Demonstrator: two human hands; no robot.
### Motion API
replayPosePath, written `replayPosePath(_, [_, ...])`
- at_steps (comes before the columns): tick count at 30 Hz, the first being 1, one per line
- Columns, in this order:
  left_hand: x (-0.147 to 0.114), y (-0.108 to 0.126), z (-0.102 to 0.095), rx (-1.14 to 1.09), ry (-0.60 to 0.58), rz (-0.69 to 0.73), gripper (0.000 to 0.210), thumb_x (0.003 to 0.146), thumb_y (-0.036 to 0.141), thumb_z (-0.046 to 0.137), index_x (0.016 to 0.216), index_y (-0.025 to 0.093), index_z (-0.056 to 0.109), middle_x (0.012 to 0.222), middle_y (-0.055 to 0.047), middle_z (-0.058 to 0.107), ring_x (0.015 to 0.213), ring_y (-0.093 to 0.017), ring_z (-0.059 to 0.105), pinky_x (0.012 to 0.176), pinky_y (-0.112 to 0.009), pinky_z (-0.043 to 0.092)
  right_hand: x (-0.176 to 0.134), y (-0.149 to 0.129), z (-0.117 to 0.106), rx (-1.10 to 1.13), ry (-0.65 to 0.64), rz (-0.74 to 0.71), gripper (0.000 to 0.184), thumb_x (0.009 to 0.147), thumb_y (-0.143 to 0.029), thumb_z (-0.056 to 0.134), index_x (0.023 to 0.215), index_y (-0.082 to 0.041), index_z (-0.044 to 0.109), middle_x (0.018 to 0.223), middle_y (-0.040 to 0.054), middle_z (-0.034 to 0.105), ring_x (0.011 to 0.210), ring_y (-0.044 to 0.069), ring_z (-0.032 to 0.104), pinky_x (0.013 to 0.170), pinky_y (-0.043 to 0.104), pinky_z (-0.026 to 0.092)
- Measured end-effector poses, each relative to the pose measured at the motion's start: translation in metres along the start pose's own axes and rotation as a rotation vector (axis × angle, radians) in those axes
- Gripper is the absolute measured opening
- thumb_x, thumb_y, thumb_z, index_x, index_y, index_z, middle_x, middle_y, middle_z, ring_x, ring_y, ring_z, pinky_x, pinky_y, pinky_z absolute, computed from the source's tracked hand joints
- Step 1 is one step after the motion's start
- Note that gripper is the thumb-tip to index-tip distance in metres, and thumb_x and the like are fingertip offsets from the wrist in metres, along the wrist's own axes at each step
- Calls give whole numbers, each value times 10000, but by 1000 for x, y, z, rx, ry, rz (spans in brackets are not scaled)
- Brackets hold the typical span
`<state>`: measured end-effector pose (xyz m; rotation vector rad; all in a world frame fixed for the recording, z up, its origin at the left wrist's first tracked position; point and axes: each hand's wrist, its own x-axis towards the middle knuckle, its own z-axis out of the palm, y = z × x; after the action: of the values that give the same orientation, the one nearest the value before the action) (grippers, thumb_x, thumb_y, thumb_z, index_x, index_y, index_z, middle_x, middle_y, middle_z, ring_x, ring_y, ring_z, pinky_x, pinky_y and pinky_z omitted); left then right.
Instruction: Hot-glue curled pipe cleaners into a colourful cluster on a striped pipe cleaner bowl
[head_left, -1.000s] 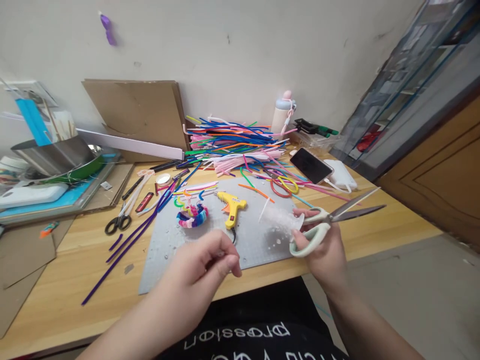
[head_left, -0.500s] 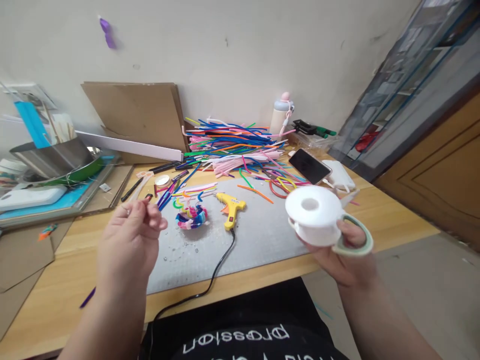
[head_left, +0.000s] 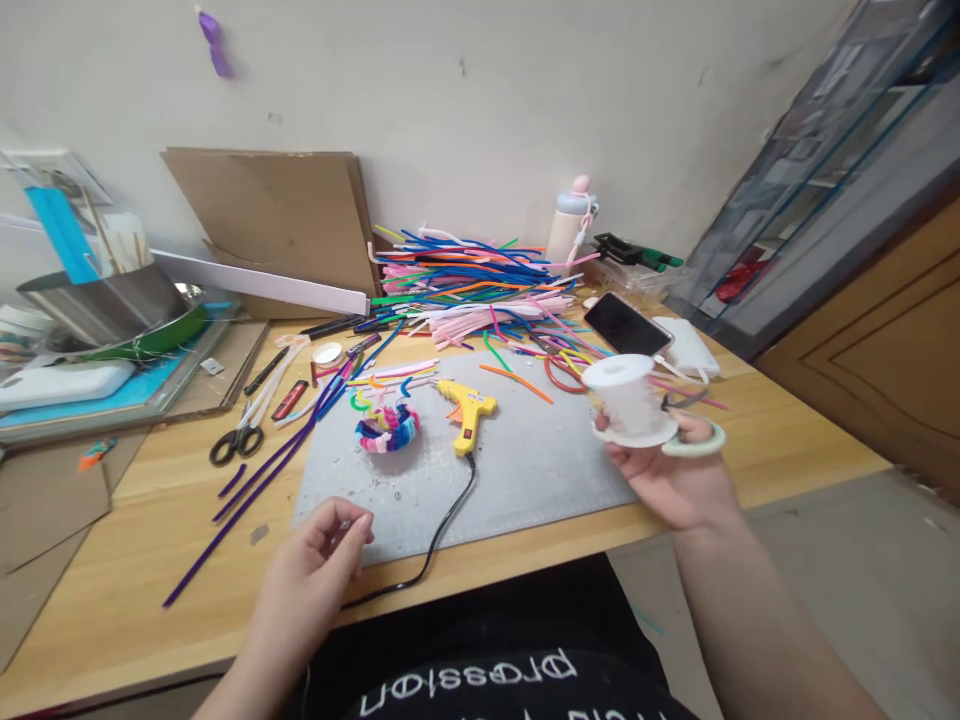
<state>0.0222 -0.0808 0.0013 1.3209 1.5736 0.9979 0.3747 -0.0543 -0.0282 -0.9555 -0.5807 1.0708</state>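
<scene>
Near the table's front edge, my left hand [head_left: 322, 545] is closed, thumb pressed against curled fingers. Whatever it may pinch is too small or hidden to see. My right hand [head_left: 679, 490] supports a white spool [head_left: 619, 400] upright from below, over the grey mat's right part. A pair of scissors with pale green handles [head_left: 697, 443] is hooked on the same hand, its dark blade poking out beside the spool. Between the hands, a yellow hot glue gun [head_left: 469, 412] and a small ring of multicoloured pipe cleaners [head_left: 387, 430] lie on the mat [head_left: 547, 450].
A pile of pipe cleaners [head_left: 472, 285] lies at the back, near a bottle [head_left: 570, 225]. Black-handled scissors [head_left: 238, 442] and purple pipe cleaners [head_left: 247, 500] lie left. A phone [head_left: 627, 325] is behind the spool. The glue gun's cord [head_left: 450, 515] crosses the front edge.
My left hand has come down and toward me, uncovering the black-handled scissors and purple pipe cleaners. My right hand has tilted the spool more upright and shifted slightly up.
</scene>
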Motion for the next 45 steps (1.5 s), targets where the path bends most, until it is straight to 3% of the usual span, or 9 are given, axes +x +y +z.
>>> replayPosePath(3, [-1, -2, -11, -10, -11, -5, 282, 719, 450, 698, 651, 195, 599, 462, 26, 488, 461, -119, 408, 456, -201, 317, 4, -10, -3, 0, 95, 10, 227, 778, -431, 577, 818, -221, 653, 909, 95, 725, 836, 274, 687, 514, 332, 513])
replayPosePath(8, [-4, 1, -30, -133, 46, -130, 314, 680, 466, 731, 691, 188, 586, 514, 25, 528, 440, -87, 394, 395, -157, 262, 10, -3, -11, -182, 361, -328, 221, 662, -257, 765, 800, -242, 594, 859, -20, 669, 759, 132, 631, 636, 241, 505])
replayPosePath(16, [-13, -5, -45, -176, 93, -185, 339, 636, 459, 774, 739, 182, 609, 568, 20, 551, 456, -69, 404, 384, -135, 272, 21, 20, -23, -589, 319, -378, 576, 451, -122, 856, 923, -229, 545, 951, 21, 666, 776, 153, 640, 742, 273, 500])
replayPosePath(21, [-21, -12, -36, -151, -15, -191, 325, 694, 472, 732, 759, 169, 633, 518, 25, 529, 440, -66, 388, 393, -139, 281, 24, 33, -27, -726, 336, -414, 456, 591, -265, 792, 966, -209, 539, 993, 72, 656, 855, 219, 664, 849, 407, 500])
replayPosePath(26, [-22, -11, -23, -265, -72, -172, 255, 721, 403, 729, 760, 167, 639, 605, -7, 596, 476, -79, 428, 389, -150, 312, 14, 18, -16, -708, 415, -667, 361, 708, -297, 674, 1004, -218, 482, 1088, 93, 602, 1078, 237, 593, 975, 462, 420])
replayPosePath(30, [-16, -1, -11, -337, -150, -52, 156, 736, 296, 729, 718, 178, 628, 881, -34, 652, 569, -75, 490, 491, -182, 415, -25, -2, 13, -649, 476, -853, 245, 788, -300, 623, 969, -220, 477, 920, 51, 584, 862, 199, 615, 859, 411, 472])
replayPosePath(33, [-11, 11, 5, -293, -239, 109, 100, 733, 236, 716, 689, 180, 646, 848, -40, 642, 748, -137, 578, 655, -238, 467, -68, -7, 42, -669, 105, -561, 91, 824, -275, 628, 846, -202, 579, 846, 46, 613, 751, 173, 595, 726, 341, 491])
replayPosePath(37, [-8, 27, 32, -132, -356, 255, 81, 730, 240, 713, 687, 178, 682, 728, -32, 624, 674, -145, 552, 621, -268, 429, -106, 4, 76, -612, -388, -55, 226, 768, -261, 705, 969, -249, 603, 1010, 39, 657, 950, 191, 607, 793, 318, 500])
replayPosePath(45, [0, 33, 56, -172, -503, 135, 71, 687, 194, 731, 747, 174, 700, 659, -14, 646, 588, -121, 520, 563, -249, 381, -98, 29, 91, -235, -526, 416, 296, 683, -296, 793, 854, -179, 582, 741, -34, 606, 655, 82, 564, 639, 217, 458])
